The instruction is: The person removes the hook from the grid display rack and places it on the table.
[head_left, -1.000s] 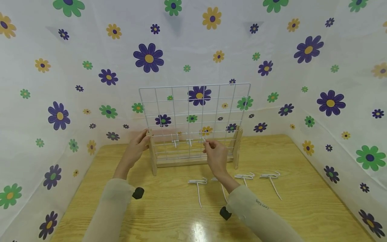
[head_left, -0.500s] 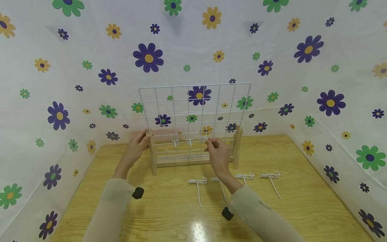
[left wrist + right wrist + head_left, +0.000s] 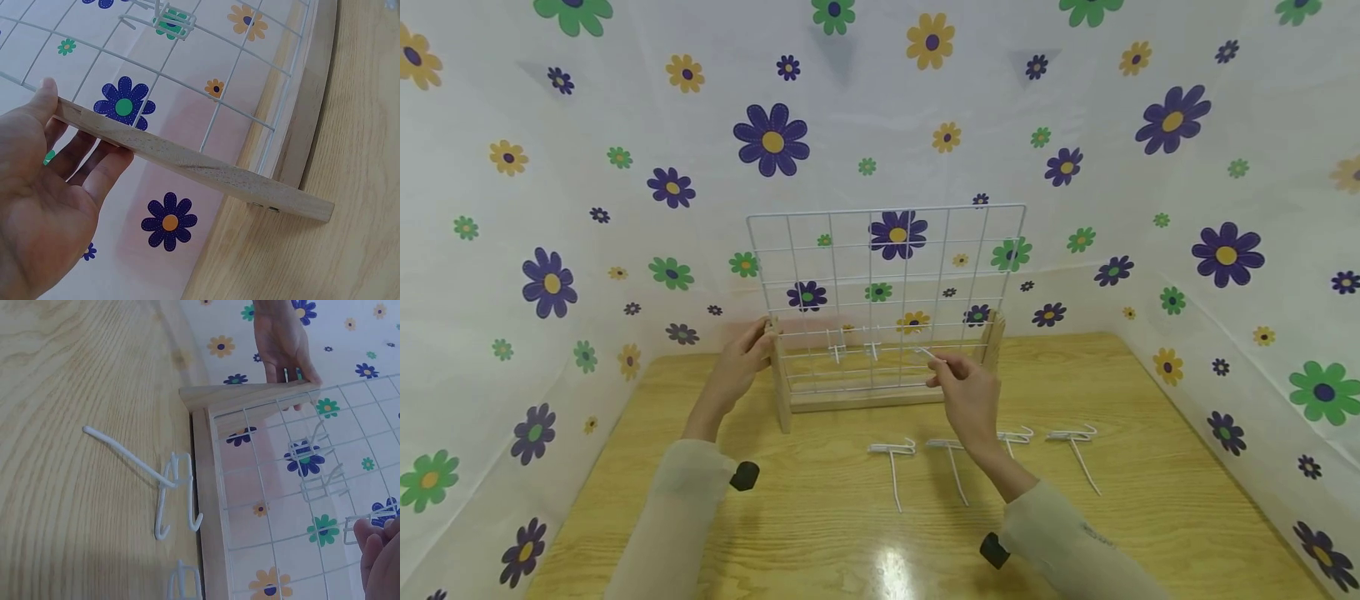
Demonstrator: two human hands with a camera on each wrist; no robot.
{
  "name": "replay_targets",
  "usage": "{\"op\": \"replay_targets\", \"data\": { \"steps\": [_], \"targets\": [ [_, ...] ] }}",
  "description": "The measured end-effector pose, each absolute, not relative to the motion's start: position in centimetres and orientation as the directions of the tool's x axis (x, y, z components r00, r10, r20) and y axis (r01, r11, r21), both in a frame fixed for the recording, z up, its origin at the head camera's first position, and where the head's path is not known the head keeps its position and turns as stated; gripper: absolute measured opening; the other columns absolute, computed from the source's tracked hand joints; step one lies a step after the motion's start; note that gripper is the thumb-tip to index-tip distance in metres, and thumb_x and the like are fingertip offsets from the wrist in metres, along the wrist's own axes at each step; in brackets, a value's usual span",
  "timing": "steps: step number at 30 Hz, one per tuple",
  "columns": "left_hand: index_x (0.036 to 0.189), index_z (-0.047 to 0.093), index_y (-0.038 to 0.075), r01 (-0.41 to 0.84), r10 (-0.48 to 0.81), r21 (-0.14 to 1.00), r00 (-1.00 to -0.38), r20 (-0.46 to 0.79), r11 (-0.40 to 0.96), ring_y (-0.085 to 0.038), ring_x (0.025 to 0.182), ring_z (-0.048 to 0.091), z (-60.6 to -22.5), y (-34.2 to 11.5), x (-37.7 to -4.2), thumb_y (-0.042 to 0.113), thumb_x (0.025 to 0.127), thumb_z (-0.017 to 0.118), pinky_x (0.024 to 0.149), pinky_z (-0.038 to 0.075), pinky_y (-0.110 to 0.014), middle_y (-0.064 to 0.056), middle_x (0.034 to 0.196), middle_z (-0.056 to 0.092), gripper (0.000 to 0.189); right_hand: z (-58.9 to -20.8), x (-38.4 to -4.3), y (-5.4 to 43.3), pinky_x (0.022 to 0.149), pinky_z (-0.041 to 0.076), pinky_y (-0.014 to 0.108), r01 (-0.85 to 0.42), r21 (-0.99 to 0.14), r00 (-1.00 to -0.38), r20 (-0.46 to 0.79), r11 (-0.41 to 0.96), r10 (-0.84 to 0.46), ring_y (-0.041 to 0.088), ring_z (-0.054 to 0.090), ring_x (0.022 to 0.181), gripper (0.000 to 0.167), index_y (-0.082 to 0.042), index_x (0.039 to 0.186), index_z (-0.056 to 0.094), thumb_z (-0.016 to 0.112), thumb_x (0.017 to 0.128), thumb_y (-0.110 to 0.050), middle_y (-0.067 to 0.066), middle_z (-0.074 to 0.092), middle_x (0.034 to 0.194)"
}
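Note:
My left hand (image 3: 737,367) grips the upper end of the left wooden post (image 3: 782,387) of a stand. In the left wrist view, the thumb lies on one side of that post and the fingers curl behind it. The stand holds up a white wire grid panel (image 3: 883,243). My right hand (image 3: 972,400) pinches the arm of a white wire hook (image 3: 931,354) in front of the panel's lower right part; the right wrist view shows its looped end close to the grid wires. Two similar hooks, one left (image 3: 837,347) and one mid-panel (image 3: 872,345), hang on the grid.
Several more white hooks lie in a row on the wooden table, including a left one (image 3: 892,450) and a right one (image 3: 1072,435). The right wooden post (image 3: 992,342) stands just beyond my right hand. A flower-printed cloth (image 3: 850,100) encloses the back and sides.
My right hand has moved to the right and slightly down along the panel, taking the pinched hook with it. My left hand keeps its grip on the post.

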State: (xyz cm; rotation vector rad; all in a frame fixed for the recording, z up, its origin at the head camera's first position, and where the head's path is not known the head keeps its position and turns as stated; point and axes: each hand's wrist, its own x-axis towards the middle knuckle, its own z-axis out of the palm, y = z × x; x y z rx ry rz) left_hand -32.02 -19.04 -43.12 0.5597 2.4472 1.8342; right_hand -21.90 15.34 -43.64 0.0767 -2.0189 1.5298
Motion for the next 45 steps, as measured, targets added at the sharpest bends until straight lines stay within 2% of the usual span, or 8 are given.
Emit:
{"op": "replay_targets", "data": {
  "steps": [5, 13, 19, 30, 34, 45],
  "targets": [
    [0.164, 0.023, 0.002, 0.261, 0.297, 0.935, -0.937, 0.185, 0.241, -0.046, 0.144, 0.039, -43.0, -18.9, -32.0, 0.031, 0.114, 0.041, 0.113, 0.043, -0.051, -0.026, 0.163, 0.031, 0.061, -43.7, -20.5, 16.9, 0.033, 0.025, 0.014, -0.365, -0.881, -0.836, 0.453, 0.301, 0.31, 0.007, 0.069, 0.061, 0.008, 0.003, 0.1, 0.078, 0.071, 0.097, -0.002, 0.015, 0.077, 0.085],
    [0.164, 0.022, 0.002, 0.253, 0.294, 0.934, -0.94, 0.175, 0.253, -0.046, 0.145, 0.038, -43.2, -19.0, -32.1, 0.032, 0.114, 0.04, 0.114, 0.042, -0.05, -0.025, 0.164, 0.029, 0.061, -43.9, -18.4, 19.3, 0.035, 0.034, 0.013, -0.3, -0.894, -0.844, 0.411, 0.331, 0.344, 0.003, 0.062, 0.053, 0.01, 0.0, 0.1, 0.079, 0.072, 0.098, -0.007, 0.018, 0.075, 0.08],
    [0.164, 0.021, 0.001, 0.261, 0.304, 0.938, -0.935, 0.186, 0.23, -0.045, 0.146, 0.037, -43.2, -18.9, -32.2, 0.029, 0.114, 0.04, 0.114, 0.042, -0.051, -0.027, 0.162, 0.031, 0.06, -44.0, -17.1, 21.2, 0.035, 0.034, 0.013, -0.259, -0.909, -0.84, 0.379, 0.326, 0.389, 0.003, 0.064, 0.056, 0.01, 0.002, 0.101, 0.078, 0.071, 0.098, -0.005, 0.022, 0.075, 0.081],
    [0.163, 0.024, 0.001, 0.263, 0.298, 0.935, -0.936, 0.187, 0.239, -0.046, 0.144, 0.04, -43.3, -19.1, -32.4, 0.032, 0.114, 0.04, 0.113, 0.043, -0.05, -0.026, 0.162, 0.033, 0.06, -44.4, -14.2, 24.4, 0.034, 0.037, 0.015, -0.228, -0.896, -0.823, 0.387, 0.382, 0.416, 0.007, 0.068, 0.058, 0.013, 0.0, 0.103, 0.078, 0.071, 0.1, -0.01, -0.006, 0.076, 0.078],
    [0.164, 0.024, 0.003, 0.265, 0.299, 0.932, -0.936, 0.186, 0.249, -0.045, 0.143, 0.041, -43.5, -19.1, -32.5, 0.034, 0.113, 0.041, 0.112, 0.044, -0.049, -0.025, 0.162, 0.033, 0.061, -44.7, -13.4, 25.4, 0.039, 0.043, 0.015, -0.2, -0.894, -0.822, 0.375, 0.401, 0.428, 0.007, 0.067, 0.058, 0.013, 0.0, 0.103, 0.078, 0.071, 0.1, -0.01, -0.007, 0.076, 0.08],
    [0.164, 0.023, 0.004, 0.271, 0.308, 0.928, -0.933, 0.188, 0.255, -0.045, 0.144, 0.04, -43.6, -19.1, -32.4, 0.035, 0.113, 0.041, 0.113, 0.044, -0.048, -0.025, 0.163, 0.032, 0.063, -45.7, -10.8, 27.3, 0.038, 0.043, 0.015, -0.089, -0.887, -0.824, 0.321, 0.453, 0.467, 0.007, 0.066, 0.057, 0.014, 0.005, 0.104, 0.074, 0.071, 0.099, -0.007, -0.005, 0.076, 0.08]
  ]
}}
